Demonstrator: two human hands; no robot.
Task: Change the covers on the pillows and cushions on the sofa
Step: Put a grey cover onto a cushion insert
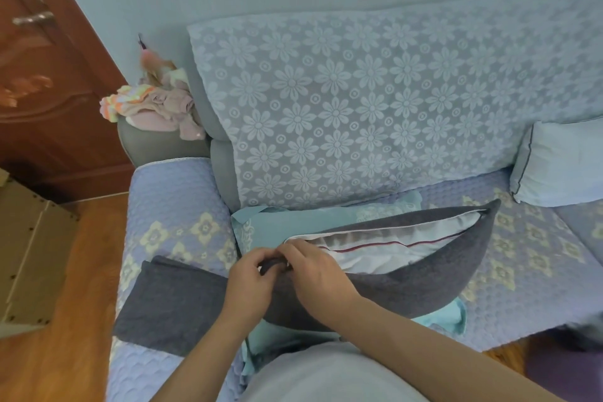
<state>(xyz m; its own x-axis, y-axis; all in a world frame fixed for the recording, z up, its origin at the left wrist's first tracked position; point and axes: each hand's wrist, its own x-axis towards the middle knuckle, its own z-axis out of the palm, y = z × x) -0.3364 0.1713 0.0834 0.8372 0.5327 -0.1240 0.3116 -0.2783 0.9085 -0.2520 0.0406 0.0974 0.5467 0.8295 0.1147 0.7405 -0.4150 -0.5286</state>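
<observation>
Both hands, left and right, pinched the dark grey knitted cushion cover at its zip end, where the white inner pillow bulging beyond their grip risked snagging the zip.

Cushion lies on sofa, folded cover left.

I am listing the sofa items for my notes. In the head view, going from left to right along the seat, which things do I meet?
Folded dark grey cloth → left hand → right hand → dark grey cover with the white pillow showing in its opening → pale blue cushion.
</observation>
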